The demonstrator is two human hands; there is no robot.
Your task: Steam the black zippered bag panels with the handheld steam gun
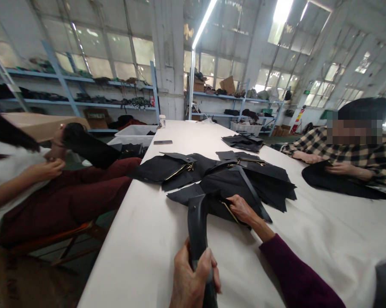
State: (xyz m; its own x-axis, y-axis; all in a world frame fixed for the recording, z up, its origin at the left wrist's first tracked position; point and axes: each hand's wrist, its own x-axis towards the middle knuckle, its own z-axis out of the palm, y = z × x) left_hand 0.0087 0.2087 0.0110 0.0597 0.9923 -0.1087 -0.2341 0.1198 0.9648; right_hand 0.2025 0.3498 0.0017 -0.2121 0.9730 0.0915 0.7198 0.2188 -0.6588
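Observation:
My left hand (193, 278) is closed around a long black strip of material (197, 222) that rises from the near edge of the white table (148, 239). My right hand (241, 208), in a dark purple sleeve, is stretched forward and pinches a black fabric piece (225, 188) with a gold zipper at the near edge of the pile. Several more black cut pieces with gold zippers (180, 169) lie spread across the table just beyond both hands.
A person in a white top and maroon trousers (67, 192) sits at the left holding black fabric. A person in a checked shirt (350, 154) works on black fabric at the right. A phone (162, 142), another black pile (242, 142) and bins (135, 133) lie farther back.

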